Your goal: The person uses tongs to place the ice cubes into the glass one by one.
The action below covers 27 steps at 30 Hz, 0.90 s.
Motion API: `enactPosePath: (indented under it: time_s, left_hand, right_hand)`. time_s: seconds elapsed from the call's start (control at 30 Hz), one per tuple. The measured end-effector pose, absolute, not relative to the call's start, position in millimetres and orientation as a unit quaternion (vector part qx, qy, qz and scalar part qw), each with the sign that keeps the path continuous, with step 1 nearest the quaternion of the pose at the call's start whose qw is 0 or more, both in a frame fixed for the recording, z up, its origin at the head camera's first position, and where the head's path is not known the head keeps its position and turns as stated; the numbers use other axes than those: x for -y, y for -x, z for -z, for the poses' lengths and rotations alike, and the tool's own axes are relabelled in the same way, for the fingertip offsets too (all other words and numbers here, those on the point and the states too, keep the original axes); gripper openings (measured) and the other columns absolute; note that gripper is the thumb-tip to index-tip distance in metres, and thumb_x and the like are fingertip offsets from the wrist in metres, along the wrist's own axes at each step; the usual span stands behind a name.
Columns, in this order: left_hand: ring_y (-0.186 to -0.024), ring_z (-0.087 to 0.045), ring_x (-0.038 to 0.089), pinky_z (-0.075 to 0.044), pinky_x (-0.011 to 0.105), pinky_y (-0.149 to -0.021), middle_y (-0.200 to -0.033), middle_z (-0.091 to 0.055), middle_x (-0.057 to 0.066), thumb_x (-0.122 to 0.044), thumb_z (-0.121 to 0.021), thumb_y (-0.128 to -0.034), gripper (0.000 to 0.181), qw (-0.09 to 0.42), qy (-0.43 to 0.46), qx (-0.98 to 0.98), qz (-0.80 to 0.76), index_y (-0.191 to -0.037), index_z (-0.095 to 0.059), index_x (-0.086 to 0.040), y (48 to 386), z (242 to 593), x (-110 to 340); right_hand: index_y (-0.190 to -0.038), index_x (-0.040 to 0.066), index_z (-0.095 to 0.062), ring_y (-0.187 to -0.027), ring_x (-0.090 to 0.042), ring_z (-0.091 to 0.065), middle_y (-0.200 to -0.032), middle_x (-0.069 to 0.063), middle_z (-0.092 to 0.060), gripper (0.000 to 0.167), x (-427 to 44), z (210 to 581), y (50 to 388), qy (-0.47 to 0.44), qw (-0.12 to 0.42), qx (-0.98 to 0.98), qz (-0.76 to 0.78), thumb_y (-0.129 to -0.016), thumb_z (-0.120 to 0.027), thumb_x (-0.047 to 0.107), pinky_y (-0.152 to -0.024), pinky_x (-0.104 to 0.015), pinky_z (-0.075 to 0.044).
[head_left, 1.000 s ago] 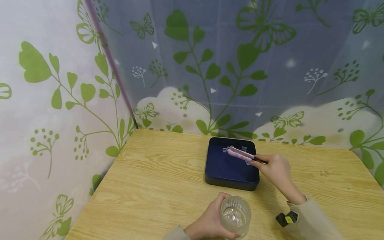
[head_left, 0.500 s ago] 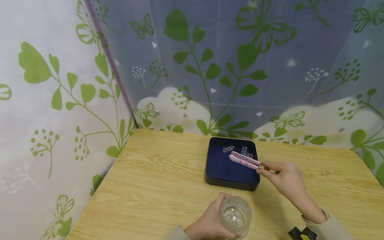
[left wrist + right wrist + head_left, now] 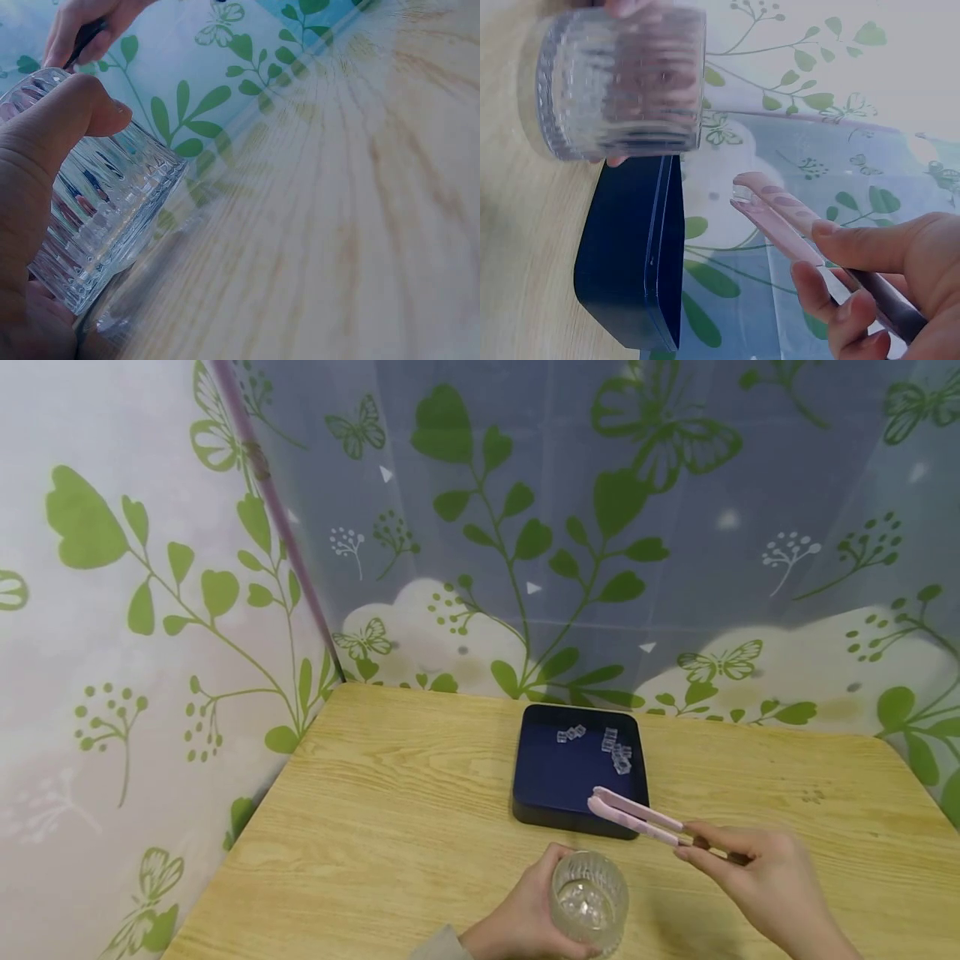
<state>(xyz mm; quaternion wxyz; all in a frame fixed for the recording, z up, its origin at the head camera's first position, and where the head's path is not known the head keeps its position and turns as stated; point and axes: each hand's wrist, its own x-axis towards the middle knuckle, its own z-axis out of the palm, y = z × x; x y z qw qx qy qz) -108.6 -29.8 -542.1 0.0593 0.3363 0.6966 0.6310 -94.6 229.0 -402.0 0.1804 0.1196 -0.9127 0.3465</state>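
Observation:
My left hand (image 3: 517,903) grips a clear ribbed glass (image 3: 603,881) by its side, with several transparent cubes at the bottom. In the right wrist view my right hand (image 3: 877,289) holds pink tongs (image 3: 780,217) by their dark handle, thumb on one arm and fingers on the other. Between the tong tips sits one small clear cube (image 3: 742,193). Over the near right edge of a dark blue square tray (image 3: 547,789), the tongs point toward the left. Inside the tray, more clear cubes (image 3: 621,758) lie in a right cluster and a short far row.
The tray stands on a wood-grain table (image 3: 405,777), behind the glass. A curtain (image 3: 480,568) printed with green leaves and butterflies rises along the table's far edge, and another patterned sheet (image 3: 135,652) hangs at the left.
The right hand and tongs have drawn back from over the tray toward the near right, carrying the cube. The left hand and glass have barely moved.

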Motion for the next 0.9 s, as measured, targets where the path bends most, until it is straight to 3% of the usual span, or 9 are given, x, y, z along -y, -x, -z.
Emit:
enactPosePath:
  time_s: [0.1,0.43,0.6,0.9]
  left_hand:
    - [-0.110,-0.061,0.016,-0.053,0.031,-0.092,-0.126,-0.061,0.009,0.005,-0.090,-0.0581,0.086,0.051,-0.345,-0.695,-0.629,-0.127,-0.040,-0.007,108,542,30]
    - [-0.111,-0.060,0.013,-0.052,0.031,-0.094,-0.125,-0.060,0.003,0.004,-0.089,-0.0616,0.082,0.094,-0.320,-0.683,-0.650,-0.126,-0.041,-0.013,107,540,32]
    - [-0.111,-0.061,0.013,-0.053,0.031,-0.093,-0.127,-0.060,0.001,0.007,-0.088,-0.0613,0.083,0.090,-0.329,-0.675,-0.655,-0.126,-0.040,-0.012,107,541,31]
    - [-0.112,-0.061,0.014,-0.054,0.031,-0.091,-0.131,-0.058,0.000,0.009,-0.086,-0.0627,0.083,0.101,-0.333,-0.657,-0.669,-0.127,-0.039,-0.014,108,540,30]
  right_hand:
    - [-0.092,0.010,-0.081,-0.042,0.000,-0.031,-0.067,0.013,-0.067,0.023,-230,403,82,-0.106,0.176,0.916,-0.343,-0.069,-0.088,0.007,-0.036,-0.019,-0.027]
    - [-0.087,0.010,-0.081,-0.035,0.004,-0.031,-0.065,0.024,-0.065,0.025,-231,408,48,-0.092,0.183,0.915,-0.347,-0.064,-0.090,0.005,-0.034,-0.015,-0.027]
    - [-0.084,0.013,-0.081,-0.036,0.010,-0.032,-0.066,0.024,-0.065,0.034,-232,413,40,-0.141,0.220,0.895,-0.362,-0.055,-0.091,-0.001,-0.035,-0.009,-0.026]
    - [-0.079,0.021,-0.079,-0.041,0.014,-0.025,-0.061,0.034,-0.043,0.028,-230,418,33,-0.133,0.200,0.920,-0.308,-0.057,-0.093,0.009,-0.037,-0.008,-0.020]
